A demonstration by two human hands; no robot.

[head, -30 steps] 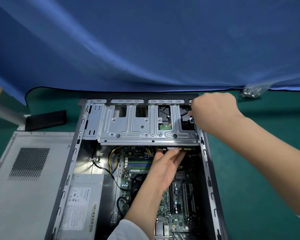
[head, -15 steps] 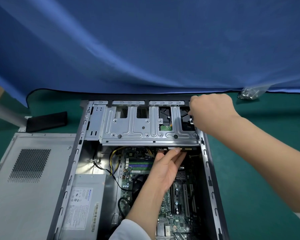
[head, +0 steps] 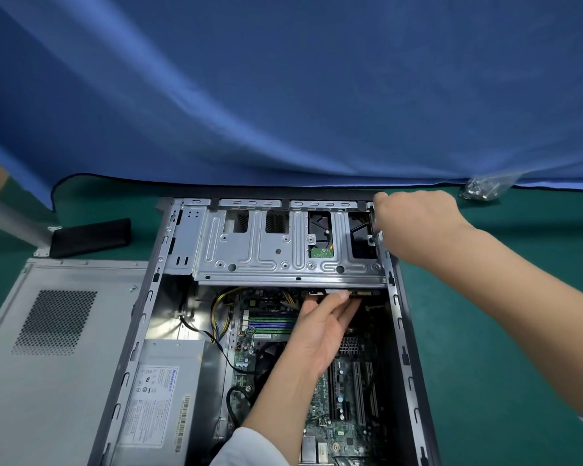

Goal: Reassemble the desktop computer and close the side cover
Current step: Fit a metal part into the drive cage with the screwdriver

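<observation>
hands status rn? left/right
Left hand: open, straight fingers under the drive cage edge.
Right hand: curled at the cage's far right corner; grip hidden.
</observation>
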